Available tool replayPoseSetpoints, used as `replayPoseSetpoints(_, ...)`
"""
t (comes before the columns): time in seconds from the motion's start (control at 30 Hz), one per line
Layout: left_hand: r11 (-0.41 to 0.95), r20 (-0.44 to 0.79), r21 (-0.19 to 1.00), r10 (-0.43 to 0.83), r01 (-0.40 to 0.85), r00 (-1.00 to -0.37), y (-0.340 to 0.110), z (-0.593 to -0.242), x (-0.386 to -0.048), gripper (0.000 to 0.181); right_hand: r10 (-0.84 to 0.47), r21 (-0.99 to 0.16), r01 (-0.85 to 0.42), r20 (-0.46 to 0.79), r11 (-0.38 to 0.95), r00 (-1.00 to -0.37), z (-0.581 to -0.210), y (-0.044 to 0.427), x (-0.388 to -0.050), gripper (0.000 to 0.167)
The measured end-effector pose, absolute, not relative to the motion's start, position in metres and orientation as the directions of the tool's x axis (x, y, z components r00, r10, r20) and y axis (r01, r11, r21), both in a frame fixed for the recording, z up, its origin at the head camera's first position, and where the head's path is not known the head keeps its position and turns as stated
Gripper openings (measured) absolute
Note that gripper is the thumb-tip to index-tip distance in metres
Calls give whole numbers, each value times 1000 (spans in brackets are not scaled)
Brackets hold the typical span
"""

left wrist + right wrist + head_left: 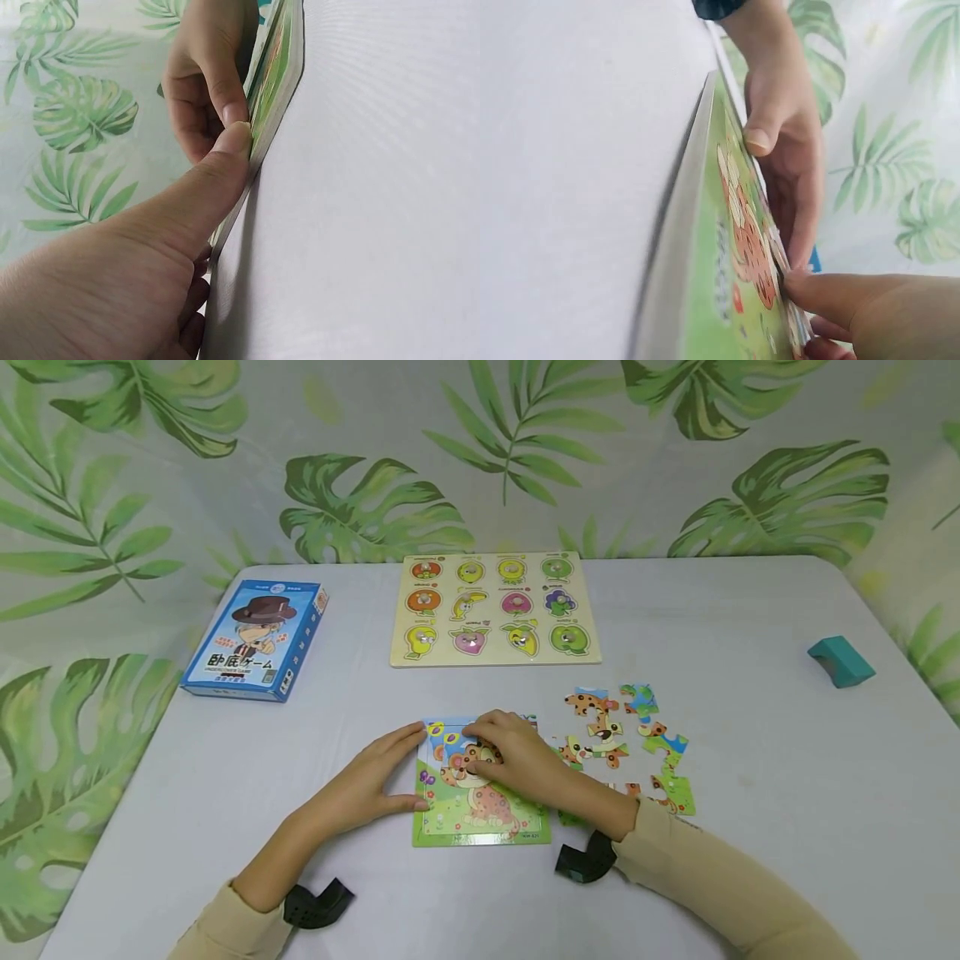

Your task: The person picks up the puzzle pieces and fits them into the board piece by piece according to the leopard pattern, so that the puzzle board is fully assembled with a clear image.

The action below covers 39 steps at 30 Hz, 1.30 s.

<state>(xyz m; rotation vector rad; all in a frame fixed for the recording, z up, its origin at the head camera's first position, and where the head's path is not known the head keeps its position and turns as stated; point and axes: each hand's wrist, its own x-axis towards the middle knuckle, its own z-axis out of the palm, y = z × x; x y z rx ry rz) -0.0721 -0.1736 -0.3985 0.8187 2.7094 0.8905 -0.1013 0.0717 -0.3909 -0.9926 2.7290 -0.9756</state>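
A puzzle board [450, 822] with a green border and a spotted cartoon animal lies flat at the table's front middle. Along its left edge rests my left hand [367, 785], fingers extended to the upper corner and thumb on the lower edge. My right hand [521, 760] reaches over the board's upper part, thumb and bent fingers around a puzzle piece [480, 752] at the animal's head. That hand covers much of the board's upper right. In the right wrist view, the board [705, 277] appears edge-on beneath the right thumb. Loose puzzle pieces [600, 752] lie to the right.
A fruit peg board [495, 660] lies behind the puzzle. To the back left is a blue game box [255, 647], and a teal block [843, 662] sits near the right edge. Black wrist devices [318, 903] are on both arms.
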Motion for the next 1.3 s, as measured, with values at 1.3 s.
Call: replayPoseSetpoints(1.3,714,-67,519,583,471,-810,-171,-389,-75,77,-596,-654,-465,26,597,-802,-376,71,-106,49)
